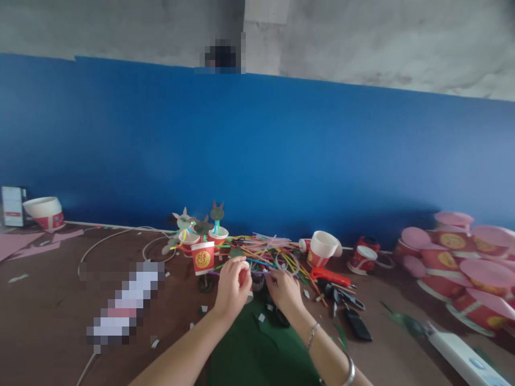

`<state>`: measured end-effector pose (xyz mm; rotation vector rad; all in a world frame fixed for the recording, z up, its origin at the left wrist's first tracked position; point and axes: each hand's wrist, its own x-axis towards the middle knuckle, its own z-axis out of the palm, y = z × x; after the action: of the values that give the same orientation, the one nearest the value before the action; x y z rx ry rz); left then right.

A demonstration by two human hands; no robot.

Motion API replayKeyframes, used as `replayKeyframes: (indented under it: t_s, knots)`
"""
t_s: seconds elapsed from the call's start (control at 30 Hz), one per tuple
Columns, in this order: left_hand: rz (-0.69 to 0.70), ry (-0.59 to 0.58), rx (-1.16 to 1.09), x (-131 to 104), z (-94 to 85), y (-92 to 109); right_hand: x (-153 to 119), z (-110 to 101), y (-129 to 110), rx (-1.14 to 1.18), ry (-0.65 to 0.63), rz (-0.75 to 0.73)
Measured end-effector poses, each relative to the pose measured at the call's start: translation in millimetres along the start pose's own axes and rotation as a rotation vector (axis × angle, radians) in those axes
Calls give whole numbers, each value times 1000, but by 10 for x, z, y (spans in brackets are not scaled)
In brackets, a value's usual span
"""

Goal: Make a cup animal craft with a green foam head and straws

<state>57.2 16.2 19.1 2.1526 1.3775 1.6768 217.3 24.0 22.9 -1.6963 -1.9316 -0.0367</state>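
My left hand (233,285) is closed around a paper cup (250,296); only slivers of its white and red surface show past the fingers. Just to the right, my right hand (285,292) has its fingers bent and pressed together by the end of a thin purple stick (259,272); what they pinch is hidden. Behind both hands spreads a pile of coloured sticks (277,247). At its left stand red paper cups (202,258) bearing animal-head cutouts (217,213) on straws. Dark green paper (257,343) lies beneath my wrists.
Red-handled scissors or a cutter (330,276), keys (356,323) and a cut cup (323,247) lie to the right. Farther right is a heap of cups with pink discs (450,257). A white device (469,356) sits front right; a blurred phone-like object (124,305) lies left.
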Motion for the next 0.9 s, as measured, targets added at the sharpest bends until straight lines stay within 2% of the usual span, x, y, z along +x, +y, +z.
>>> replayKeyframes:
  t_s: [0.07, 0.17, 0.3, 0.4, 0.5, 0.6, 0.77, 0.9]
  knots:
    - [-5, -3, -25, -8, 9, -2, 10, 45, 23, 96, 27, 19]
    - [-10, -12, -51, -15, 6, 20, 51, 68, 35, 378, 10, 64]
    - [-15, -49, -68, -16, -5, 54, 79, 12, -37, 830, -36, 162]
    - [-14, -69, -90, -17, -10, 71, 61, -54, -129, 1067, -42, 289]
    - [4, -96, -101, -18, -20, 91, 46, -87, -185, 1174, -37, 410]
    - [18, -98, -74, -13, -39, 109, 42, -76, -191, 1252, -49, 446]
    - [49, -46, 37, 2, -55, 106, 30, -73, -200, 1351, -130, 407]
    - [115, -16, 133, 3, -55, 114, 25, -124, -235, 1319, -195, 346]
